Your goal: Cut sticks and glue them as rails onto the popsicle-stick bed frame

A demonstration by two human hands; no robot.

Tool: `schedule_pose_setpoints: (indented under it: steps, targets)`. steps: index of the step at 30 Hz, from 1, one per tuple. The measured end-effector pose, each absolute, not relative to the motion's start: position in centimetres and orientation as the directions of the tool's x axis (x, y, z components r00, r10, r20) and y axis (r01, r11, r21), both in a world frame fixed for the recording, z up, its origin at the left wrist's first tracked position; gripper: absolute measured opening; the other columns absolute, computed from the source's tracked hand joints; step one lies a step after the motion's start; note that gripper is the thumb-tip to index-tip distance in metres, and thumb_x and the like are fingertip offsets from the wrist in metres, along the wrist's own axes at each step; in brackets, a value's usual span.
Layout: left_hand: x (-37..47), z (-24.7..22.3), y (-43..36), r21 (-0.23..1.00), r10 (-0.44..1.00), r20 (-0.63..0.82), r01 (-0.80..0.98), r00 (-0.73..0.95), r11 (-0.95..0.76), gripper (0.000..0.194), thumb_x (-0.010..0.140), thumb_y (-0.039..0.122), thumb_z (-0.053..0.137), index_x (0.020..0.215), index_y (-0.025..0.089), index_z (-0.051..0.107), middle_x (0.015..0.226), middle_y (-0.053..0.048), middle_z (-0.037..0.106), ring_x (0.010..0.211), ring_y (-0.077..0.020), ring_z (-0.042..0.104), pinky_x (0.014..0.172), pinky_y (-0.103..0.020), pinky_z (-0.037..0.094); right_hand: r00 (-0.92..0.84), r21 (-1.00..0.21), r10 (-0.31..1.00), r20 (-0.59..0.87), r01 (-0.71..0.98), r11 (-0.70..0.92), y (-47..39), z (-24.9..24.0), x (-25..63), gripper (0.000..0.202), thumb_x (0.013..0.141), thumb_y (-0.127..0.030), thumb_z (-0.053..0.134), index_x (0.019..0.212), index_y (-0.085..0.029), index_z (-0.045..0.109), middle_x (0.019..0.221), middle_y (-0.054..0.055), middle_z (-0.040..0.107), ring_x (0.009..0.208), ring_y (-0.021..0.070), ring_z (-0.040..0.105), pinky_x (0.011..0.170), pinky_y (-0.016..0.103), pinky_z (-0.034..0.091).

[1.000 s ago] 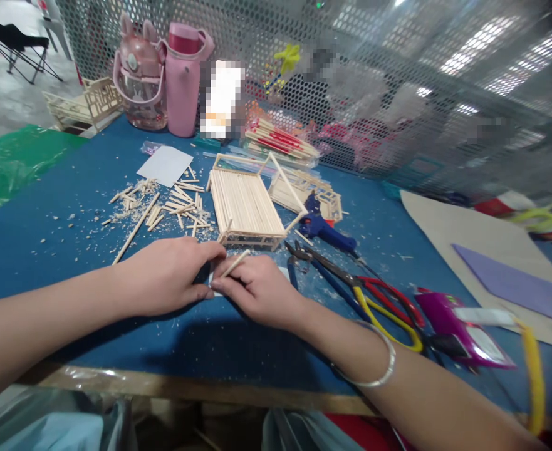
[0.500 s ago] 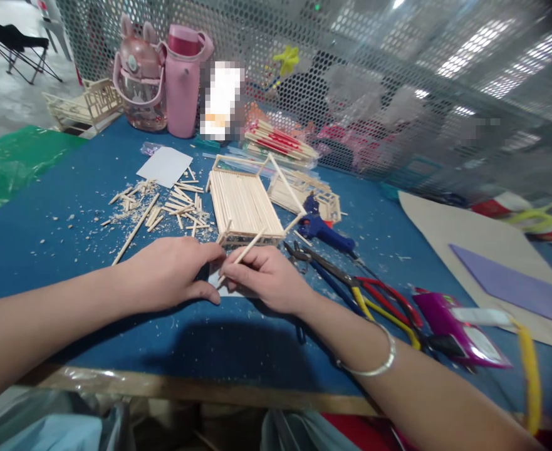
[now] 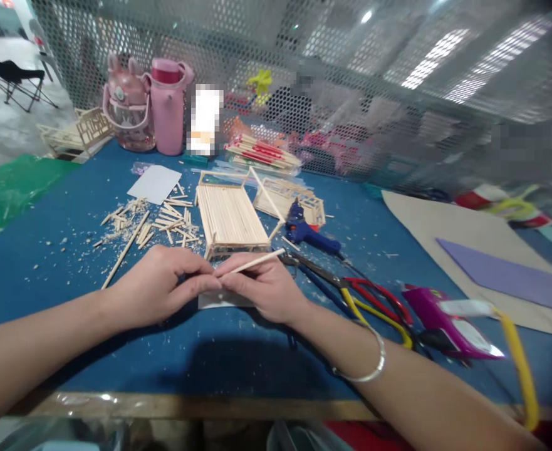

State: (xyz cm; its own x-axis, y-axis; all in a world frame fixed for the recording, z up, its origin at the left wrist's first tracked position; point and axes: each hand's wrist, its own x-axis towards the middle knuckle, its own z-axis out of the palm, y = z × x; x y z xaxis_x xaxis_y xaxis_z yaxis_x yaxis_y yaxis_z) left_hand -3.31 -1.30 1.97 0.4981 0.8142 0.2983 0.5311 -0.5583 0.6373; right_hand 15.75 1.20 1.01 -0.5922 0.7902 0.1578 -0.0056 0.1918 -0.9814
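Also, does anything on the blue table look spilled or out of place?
Yes: wood crumbs and short stick pieces lie scattered left of the slatted wooden model, in no container, so that patch looks untidy.

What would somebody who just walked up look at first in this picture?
Probably the little stick bed in the middle of the blue table, just beyond the two hands. Next, maybe the two pink bottles standing at the back left, and the red and yellow handles lying to the right of the hands.
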Motion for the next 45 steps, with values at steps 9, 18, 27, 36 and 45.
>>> schedule_pose_setpoints:
  steps: [9,18,27,36,45]
  targets:
    - [-3.6,2.3,-1.1,0.605,0.883,0.429,0.666,0.189,-0.436,0.034,0.089,0.034,0.039,0.066,0.018,0.057,0.059,0.001,0.06,0.055,-0.012,0.055,0.054,-0.022,0.04,-0.201,-0.902,0.879,0.432,-0.128,0.413,2.4,4.7,18.3,0.013,0.079,-0.033,0.061,0.079,-0.02,0.059,0.056,-0.004,0.055,0.044,0.0064,0.045,0.042,0.02,0.035]
    - [-1.9,4.0,1.9,0.392,0.698,0.712,0.783,0.074,-0.482,0.028,0.089,0.031,0.038,0.074,0.018,0.057,0.066,-0.002,0.064,0.058,-0.0138,0.057,0.055,-0.023,0.041,0.532,-0.652,0.426,0.732,0.362,0.667,5.9,5.6,24.0,0.016,0.08,-0.024,0.051,0.096,-0.022,0.047,0.09,0.003,0.054,0.078,0.0138,0.053,0.068,0.029,0.045]
    - [-2.7,2.6,1.5,0.11,0.643,0.715,0.864,0.274,-0.491,0.032,0.091,0.037,0.036,0.078,0.018,0.058,0.07,-0.005,0.065,0.062,-0.017,0.058,0.057,-0.025,0.041,-0.183,-0.448,0.605,0.775,0.516,0.73,3.5,2.5,21.0,0.026,0.081,-0.027,0.053,0.105,-0.018,0.052,0.094,0.007,0.059,0.087,0.0185,0.055,0.08,0.034,0.044]
    - [-2.3,3.3,0.6,0.252,0.77,0.601,0.863,0.215,-0.437,0.025,0.087,0.036,0.045,0.078,0.02,0.062,0.067,-0.001,0.065,0.055,-0.0139,0.057,0.055,-0.023,0.042,-0.238,-0.726,0.802,0.548,0.341,0.597,4.2,1.7,20.9,0.034,0.067,-0.014,0.052,0.101,-0.014,0.055,0.087,0.005,0.058,0.079,0.0149,0.053,0.078,0.032,0.044]
    - [-2.4,3.0,0.7,0.219,0.749,0.618,0.863,0.239,-0.456,0.024,0.086,0.035,0.046,0.083,0.019,0.065,0.072,-0.004,0.069,0.064,-0.0172,0.062,0.06,-0.024,0.045,-0.218,-0.783,0.838,0.5,0.301,0.545,4.4,1.6,20.7,0.041,0.064,-0.013,0.053,0.104,-0.016,0.051,0.089,0.004,0.056,0.077,0.0137,0.051,0.074,0.031,0.043]
